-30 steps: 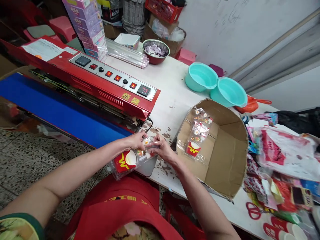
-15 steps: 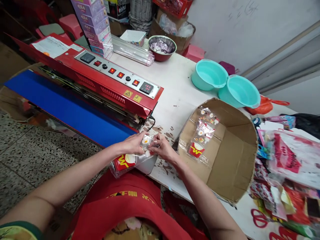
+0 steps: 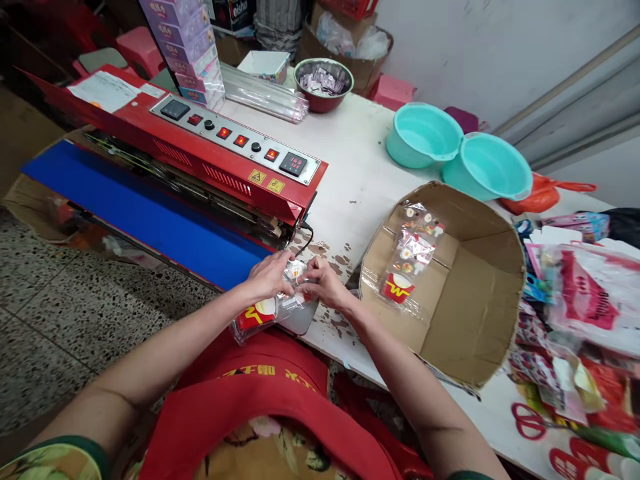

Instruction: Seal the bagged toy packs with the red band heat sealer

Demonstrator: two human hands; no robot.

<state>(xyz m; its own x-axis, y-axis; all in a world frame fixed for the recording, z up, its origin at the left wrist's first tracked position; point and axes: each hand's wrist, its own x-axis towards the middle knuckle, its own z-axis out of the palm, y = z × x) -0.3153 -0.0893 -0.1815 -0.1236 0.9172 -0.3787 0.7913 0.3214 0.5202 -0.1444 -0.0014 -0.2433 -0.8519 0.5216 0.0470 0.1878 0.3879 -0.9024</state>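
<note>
A clear plastic bag [image 3: 261, 313] with a red and yellow fries-box piece and small egg-shaped pieces hangs at the table's near edge. My left hand [image 3: 273, 275] grips its upper part from the left. On the bag's right edge the fingers of my right hand [image 3: 323, 283] are pinched. Both hands are close together, just off the right end of the blue belt [image 3: 165, 223] of a red sealing machine [image 3: 200, 143]. To the right, similar filled bags [image 3: 406, 260] lie inside an open cardboard box [image 3: 463, 300].
Two turquoise basins [image 3: 424, 137] stand behind the box. A metal bowl [image 3: 323, 83] of small packets, clear plastic film [image 3: 265, 93] and stacked purple boxes [image 3: 185, 50] are farther back. Red scissors [image 3: 530, 421] and mixed packaging [image 3: 590, 293] lie at the right.
The camera view has shifted slightly. My hands still hold the bag, and its upper part and the small pieces have changed position a little between my fingers.
</note>
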